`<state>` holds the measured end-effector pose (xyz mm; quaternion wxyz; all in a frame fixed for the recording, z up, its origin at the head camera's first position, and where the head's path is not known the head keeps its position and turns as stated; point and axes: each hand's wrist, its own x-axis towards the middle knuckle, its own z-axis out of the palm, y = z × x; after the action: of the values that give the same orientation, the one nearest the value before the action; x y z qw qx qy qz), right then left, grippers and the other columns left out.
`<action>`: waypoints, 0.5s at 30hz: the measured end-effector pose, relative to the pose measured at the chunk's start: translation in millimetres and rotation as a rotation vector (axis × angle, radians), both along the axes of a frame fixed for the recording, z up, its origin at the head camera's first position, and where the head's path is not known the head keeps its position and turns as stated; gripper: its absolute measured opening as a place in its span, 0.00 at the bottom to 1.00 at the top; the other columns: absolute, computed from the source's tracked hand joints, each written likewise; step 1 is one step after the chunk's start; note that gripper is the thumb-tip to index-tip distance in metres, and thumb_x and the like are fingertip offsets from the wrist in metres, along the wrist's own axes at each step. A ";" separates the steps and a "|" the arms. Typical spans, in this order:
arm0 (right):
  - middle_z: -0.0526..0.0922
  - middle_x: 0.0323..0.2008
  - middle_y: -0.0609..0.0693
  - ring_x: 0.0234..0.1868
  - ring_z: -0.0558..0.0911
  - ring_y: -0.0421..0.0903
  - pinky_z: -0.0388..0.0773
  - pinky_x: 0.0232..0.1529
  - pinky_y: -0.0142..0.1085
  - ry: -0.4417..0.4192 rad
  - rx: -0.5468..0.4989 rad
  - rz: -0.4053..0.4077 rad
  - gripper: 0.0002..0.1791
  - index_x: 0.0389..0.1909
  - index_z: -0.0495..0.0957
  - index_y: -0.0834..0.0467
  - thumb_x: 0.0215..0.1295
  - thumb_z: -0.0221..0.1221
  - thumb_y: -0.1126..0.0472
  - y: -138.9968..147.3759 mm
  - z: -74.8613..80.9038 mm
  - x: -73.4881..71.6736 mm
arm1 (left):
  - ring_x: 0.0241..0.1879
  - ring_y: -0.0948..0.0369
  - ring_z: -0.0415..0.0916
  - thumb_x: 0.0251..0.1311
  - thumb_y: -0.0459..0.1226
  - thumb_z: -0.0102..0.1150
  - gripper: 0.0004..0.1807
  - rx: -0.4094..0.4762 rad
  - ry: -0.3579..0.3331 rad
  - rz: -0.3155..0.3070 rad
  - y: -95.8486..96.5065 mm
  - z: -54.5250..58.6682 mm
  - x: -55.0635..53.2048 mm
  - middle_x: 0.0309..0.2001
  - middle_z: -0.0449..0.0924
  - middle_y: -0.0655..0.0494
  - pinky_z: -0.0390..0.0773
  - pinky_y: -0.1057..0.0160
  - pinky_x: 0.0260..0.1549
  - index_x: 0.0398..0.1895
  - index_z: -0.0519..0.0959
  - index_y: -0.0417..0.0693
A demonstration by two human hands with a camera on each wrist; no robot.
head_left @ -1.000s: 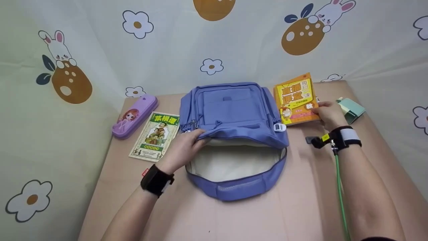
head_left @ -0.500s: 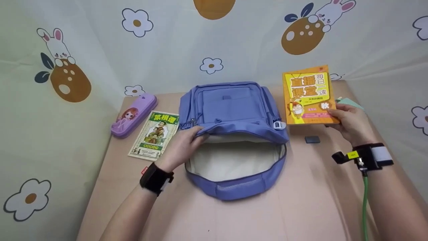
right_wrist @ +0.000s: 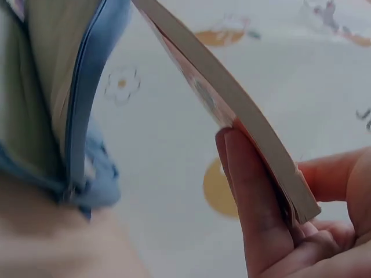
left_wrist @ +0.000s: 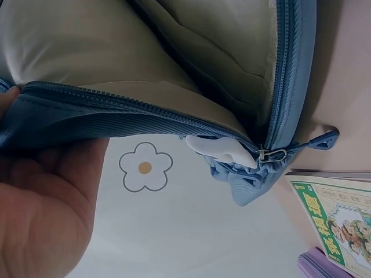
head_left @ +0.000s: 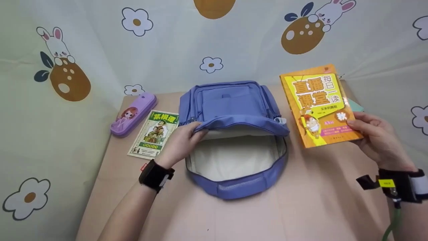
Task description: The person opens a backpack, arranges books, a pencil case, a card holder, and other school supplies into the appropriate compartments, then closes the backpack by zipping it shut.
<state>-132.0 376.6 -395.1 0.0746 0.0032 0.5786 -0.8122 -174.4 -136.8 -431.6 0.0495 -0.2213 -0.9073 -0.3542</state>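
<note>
A blue backpack (head_left: 230,100) lies on the table with its main zip undone and the pale lining showing. My left hand (head_left: 182,142) pinches the upper edge of the opening and lifts it; the left wrist view shows the zip teeth (left_wrist: 116,101) along that edge. To the right of the bag, my right hand (head_left: 379,139) grips an orange book (head_left: 317,107) by its lower right corner, thumb on the cover. The book is raised over the table and tilted. In the right wrist view its page edges (right_wrist: 232,98) run between thumb and fingers.
Left of the bag lie a green and cream book (head_left: 155,134) and a purple pencil case (head_left: 133,115). A mint-green thing (head_left: 356,106) is mostly hidden behind the orange book. A patterned curtain (head_left: 167,50) surrounds the table (head_left: 247,221).
My right hand has lifted the orange book off the table and brought it nearer and to the right. My left hand has raised the bag's edge a little, widening the opening.
</note>
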 end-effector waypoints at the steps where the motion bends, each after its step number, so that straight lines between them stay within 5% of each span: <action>1: 0.86 0.51 0.59 0.45 0.88 0.52 0.85 0.45 0.41 0.020 0.003 0.052 0.15 0.60 0.78 0.60 0.77 0.52 0.70 -5.8 5.0 3.3 | 0.33 0.60 0.76 0.74 0.43 0.58 0.12 0.003 -0.006 0.000 -0.5 0.0 0.1 0.33 0.80 0.59 0.79 0.55 0.37 0.52 0.84 0.49; 8: 0.84 0.54 0.63 0.47 0.88 0.56 0.84 0.47 0.45 0.069 0.104 0.489 0.20 0.65 0.74 0.64 0.79 0.44 0.74 -56.5 17.7 17.8 | 0.37 0.60 0.79 0.74 0.44 0.58 0.13 0.006 -0.021 -0.020 -1.5 2.1 0.4 0.38 0.83 0.58 0.80 0.55 0.40 0.52 0.84 0.49; 11: 0.84 0.53 0.65 0.46 0.87 0.56 0.85 0.47 0.43 0.042 0.150 0.665 0.19 0.65 0.73 0.66 0.78 0.46 0.73 -79.3 11.0 21.2 | 0.41 0.60 0.80 0.74 0.44 0.58 0.13 0.004 -0.031 -0.033 -1.6 3.8 -0.3 0.42 0.84 0.57 0.80 0.55 0.44 0.53 0.84 0.50; 15: 0.84 0.52 0.67 0.45 0.88 0.54 0.85 0.48 0.41 -0.058 0.215 0.804 0.18 0.64 0.73 0.68 0.76 0.53 0.70 -109.0 -4.5 21.0 | 0.38 0.61 0.78 0.74 0.45 0.58 0.11 0.027 -0.054 -0.036 -1.6 7.9 -1.4 0.39 0.82 0.59 0.80 0.57 0.42 0.50 0.84 0.51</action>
<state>-111.0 267.6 -399.7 0.4013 -0.1922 0.6129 -0.6530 -175.7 -138.4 -423.7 0.0216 -0.2274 -0.8992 -0.3732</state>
